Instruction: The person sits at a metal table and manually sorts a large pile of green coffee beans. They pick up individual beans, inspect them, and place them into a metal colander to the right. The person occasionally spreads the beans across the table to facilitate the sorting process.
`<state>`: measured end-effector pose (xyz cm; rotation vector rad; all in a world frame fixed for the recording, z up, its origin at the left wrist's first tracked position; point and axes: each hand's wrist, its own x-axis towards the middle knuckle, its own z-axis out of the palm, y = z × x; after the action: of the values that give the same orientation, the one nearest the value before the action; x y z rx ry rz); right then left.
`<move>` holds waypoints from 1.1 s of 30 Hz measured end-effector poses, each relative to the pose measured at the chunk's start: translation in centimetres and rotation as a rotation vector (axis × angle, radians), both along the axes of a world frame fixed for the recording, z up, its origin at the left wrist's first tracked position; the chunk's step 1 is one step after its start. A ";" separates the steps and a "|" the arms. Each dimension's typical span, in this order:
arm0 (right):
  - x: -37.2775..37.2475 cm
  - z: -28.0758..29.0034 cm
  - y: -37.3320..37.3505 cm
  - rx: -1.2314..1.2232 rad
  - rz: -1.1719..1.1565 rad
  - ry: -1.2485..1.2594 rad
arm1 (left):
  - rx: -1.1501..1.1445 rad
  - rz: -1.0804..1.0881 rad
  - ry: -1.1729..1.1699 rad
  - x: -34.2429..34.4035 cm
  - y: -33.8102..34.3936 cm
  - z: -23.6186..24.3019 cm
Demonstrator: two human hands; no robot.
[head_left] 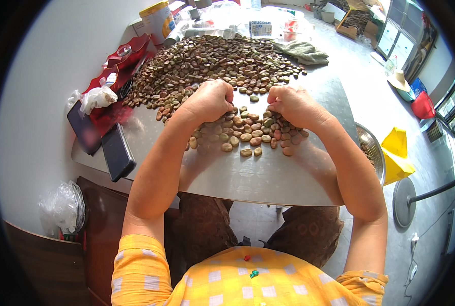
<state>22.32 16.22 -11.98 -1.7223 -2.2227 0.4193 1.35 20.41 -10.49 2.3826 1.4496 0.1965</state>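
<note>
A large heap of dried broad beans point(207, 58), brown and greenish, covers the far part of the metal-topped table point(268, 181). Nearer me, a smaller spread of broad beans point(245, 137) lies loose between and below my hands. My left hand point(212, 101) rests at the near edge of the heap with its fingers curled in. Opposite it, my right hand point(295, 106) is also closed, thumb and fingers together above the beans on the right. The fingertips of both hands are largely hidden, so whatever they pinch does not show.
Two phones point(117, 152) lie at the table's left edge beside a red tray point(130, 53). Behind the heap stand a yellow can point(157, 23) and clear plastic bottles; a grey-green cloth point(303, 52) lies at right. A metal colander point(371, 148) sits beyond the right edge, near a yellow bag point(395, 155).
</note>
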 end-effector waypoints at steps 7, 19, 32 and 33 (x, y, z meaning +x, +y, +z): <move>0.4 -0.3 0.2 0.033 0.007 -0.017 | 0.044 -0.025 0.002 0.0 -0.1 -0.1; 0.2 0.1 0.1 0.000 -0.003 -0.082 | 0.100 -0.034 0.002 0.6 -0.7 -0.3; 1.1 0.9 0.8 -0.369 0.063 1.243 | -0.757 0.050 -1.144 0.0 0.7 -0.6; 1.1 1.2 0.6 -0.446 0.095 1.476 | -0.793 0.055 -1.191 -0.1 0.7 -0.6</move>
<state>23.38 16.78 -10.81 -0.7965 -1.0921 1.6147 1.26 21.09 -11.05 1.1535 0.7486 0.7297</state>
